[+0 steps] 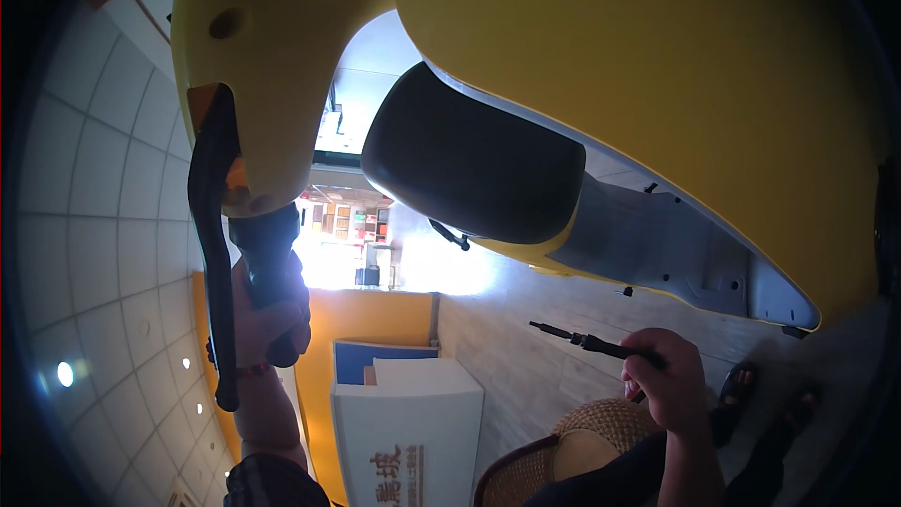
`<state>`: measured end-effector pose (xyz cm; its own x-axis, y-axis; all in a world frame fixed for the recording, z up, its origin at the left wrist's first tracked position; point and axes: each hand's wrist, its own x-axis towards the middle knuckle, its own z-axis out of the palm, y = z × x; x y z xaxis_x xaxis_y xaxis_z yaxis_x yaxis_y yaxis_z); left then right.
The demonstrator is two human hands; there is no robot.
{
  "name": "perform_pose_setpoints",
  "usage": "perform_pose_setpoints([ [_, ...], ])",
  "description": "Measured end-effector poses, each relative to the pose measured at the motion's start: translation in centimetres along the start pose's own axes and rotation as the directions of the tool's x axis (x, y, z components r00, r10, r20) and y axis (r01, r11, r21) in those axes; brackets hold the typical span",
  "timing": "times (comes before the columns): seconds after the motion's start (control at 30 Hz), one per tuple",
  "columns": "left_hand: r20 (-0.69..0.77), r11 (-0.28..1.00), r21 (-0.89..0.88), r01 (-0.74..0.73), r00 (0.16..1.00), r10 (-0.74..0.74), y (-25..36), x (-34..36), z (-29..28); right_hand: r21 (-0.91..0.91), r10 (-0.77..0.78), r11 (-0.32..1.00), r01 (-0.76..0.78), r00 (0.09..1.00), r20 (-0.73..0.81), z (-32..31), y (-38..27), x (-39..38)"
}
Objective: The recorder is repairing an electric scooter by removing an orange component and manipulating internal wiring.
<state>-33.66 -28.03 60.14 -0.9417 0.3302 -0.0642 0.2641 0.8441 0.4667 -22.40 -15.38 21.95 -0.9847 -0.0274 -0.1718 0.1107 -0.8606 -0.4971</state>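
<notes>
My left hand (266,305) is wrapped round the black handlebar grip (266,242) of a yellow electric scooter (648,66). A long black brake lever (214,244) runs beside that grip, outside my fingers. In my right hand (668,377) is a slim black screwdriver (589,343), its fingers closed round the handle. The tip of the screwdriver points left, towards the scooter's seat, and touches nothing. The scooter's dark padded seat (479,155) lies between the yellow handlebar cover (258,66) and the large body panel.
A grey footboard (657,235) borders the yellow panel. Below stand a white counter (408,432) and an orange wall (375,314). A woven chair (601,422) is near my right forearm, and sandalled feet (741,383) show at lower right. Ceiling tiles (94,263) fill the left.
</notes>
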Motion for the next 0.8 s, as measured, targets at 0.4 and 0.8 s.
perform_pose_setpoints([
  [0.4,0.127,0.999,-0.043,0.032,0.992,-0.027,-0.8,1.0,-0.1,0.063,0.027,0.998,-0.025,0.999,-0.028,-0.7,1.9,0.1],
  [0.8,0.244,0.930,-0.224,0.290,0.941,-0.235,-1.1,1.4,1.2,-0.004,0.086,0.996,-0.087,0.986,-0.142,2.2,-0.6,-1.6],
])
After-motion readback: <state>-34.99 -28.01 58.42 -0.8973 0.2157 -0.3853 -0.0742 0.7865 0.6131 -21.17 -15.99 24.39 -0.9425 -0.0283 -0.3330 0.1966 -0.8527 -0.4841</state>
